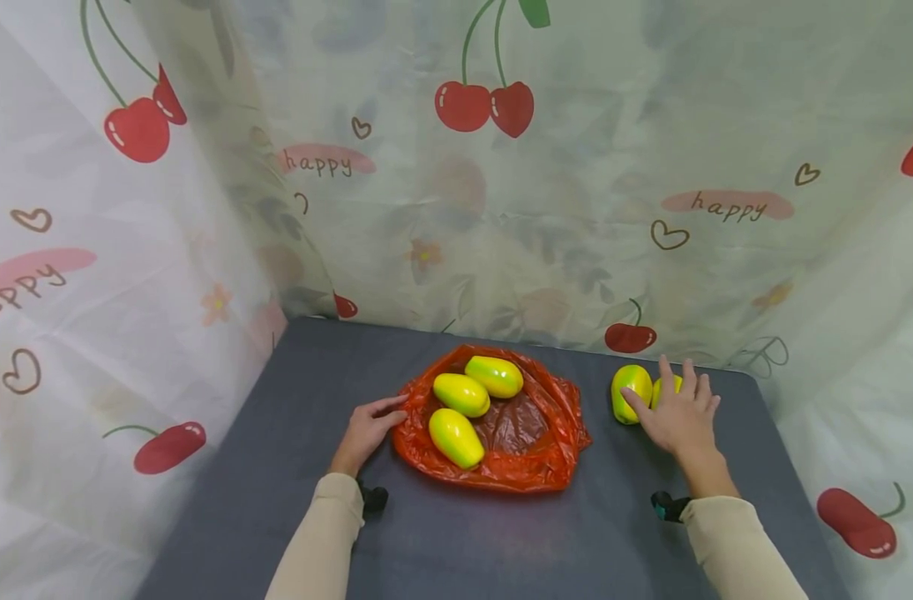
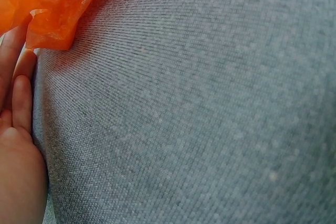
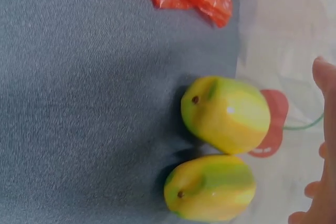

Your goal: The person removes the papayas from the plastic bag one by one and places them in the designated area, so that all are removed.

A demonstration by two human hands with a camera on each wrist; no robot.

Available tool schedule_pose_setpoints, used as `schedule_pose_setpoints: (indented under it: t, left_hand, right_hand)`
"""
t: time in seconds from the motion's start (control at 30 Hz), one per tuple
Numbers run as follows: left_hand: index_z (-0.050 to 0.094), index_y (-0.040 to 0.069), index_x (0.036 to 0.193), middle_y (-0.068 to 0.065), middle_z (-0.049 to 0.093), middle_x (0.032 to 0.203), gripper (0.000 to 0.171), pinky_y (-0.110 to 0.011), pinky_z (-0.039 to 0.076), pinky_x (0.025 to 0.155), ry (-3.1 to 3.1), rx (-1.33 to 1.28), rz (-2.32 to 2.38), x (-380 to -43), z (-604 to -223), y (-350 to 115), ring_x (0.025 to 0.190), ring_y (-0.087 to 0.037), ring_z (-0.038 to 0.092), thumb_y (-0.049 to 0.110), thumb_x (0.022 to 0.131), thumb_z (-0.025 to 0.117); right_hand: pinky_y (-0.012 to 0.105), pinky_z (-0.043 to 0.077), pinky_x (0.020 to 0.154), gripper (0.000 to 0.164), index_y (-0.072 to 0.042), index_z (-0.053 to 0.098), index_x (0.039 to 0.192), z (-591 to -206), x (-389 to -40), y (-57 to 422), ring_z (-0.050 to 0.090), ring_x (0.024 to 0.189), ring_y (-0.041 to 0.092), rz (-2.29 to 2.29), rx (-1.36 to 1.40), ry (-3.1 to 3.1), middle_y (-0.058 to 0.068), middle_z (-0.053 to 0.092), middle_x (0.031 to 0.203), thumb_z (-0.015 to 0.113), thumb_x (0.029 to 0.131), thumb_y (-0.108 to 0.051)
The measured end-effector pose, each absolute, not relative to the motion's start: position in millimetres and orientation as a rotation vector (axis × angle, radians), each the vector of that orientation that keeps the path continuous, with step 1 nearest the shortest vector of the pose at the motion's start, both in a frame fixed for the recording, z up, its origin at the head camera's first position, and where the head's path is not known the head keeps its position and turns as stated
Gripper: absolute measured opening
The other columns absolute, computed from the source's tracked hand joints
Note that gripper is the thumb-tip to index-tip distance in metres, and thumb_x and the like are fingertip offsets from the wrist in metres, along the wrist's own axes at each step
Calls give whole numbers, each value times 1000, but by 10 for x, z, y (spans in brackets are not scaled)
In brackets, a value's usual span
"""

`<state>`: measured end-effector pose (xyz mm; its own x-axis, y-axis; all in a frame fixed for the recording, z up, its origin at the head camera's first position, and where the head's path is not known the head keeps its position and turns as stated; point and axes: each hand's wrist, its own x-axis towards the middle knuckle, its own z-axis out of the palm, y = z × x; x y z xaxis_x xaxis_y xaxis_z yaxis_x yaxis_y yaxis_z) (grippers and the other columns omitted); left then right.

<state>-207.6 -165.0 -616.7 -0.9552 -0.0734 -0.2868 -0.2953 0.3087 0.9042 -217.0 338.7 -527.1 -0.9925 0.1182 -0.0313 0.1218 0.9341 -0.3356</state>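
A red plastic bag (image 1: 569, 450) lies spread open on the dark table, with three yellow-green mangoes (image 1: 456, 438) inside, toward its left and back. At its left rim is my left hand (image 1: 366, 429), fingers extended and touching the plastic. In the left wrist view, the bag's orange-looking edge (image 2: 58, 14) covers some of the fingertips. My right hand (image 1: 681, 417) reaches over the table's right side, fingers spread and holding nothing. Beneath and beside it are two more mangoes, one nearer the bag (image 3: 228, 115) and another (image 3: 210, 187) partly hidden by the hand in the head view.
The grey cloth-covered table (image 1: 276, 467) stands against a pale curtain (image 1: 561, 208) printed with cherries, hearts and the word happy. Curtain also hangs on both sides. Each wrist wears a small black camera (image 1: 374, 498).
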Motion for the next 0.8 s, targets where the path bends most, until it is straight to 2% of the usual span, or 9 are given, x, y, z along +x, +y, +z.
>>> schedule_pose_setpoints:
  t: [0.47,0.8]
  left_hand:
    - [71,31,131,-8,59,149,38,-56,34,123,2373,-338,1703,-2079,-6162,-1650,145,-31,48,37,94,72]
    - [70,30,132,-8,60,148,39,-57,34,122,2386,-323,1704,-2077,-6177,-1663,144,-32,49,37,94,71]
  right_hand:
    - [84,0,113,106,-16,3,166,-5232,-2167,3010,-1,149,64,-464,-12,3091,31,-6,168,43,91,-80]
    - [82,4,116,104,-16,12,165,-5171,-2168,2680,3,152,60,-361,-175,3120,26,0,170,48,90,-78]
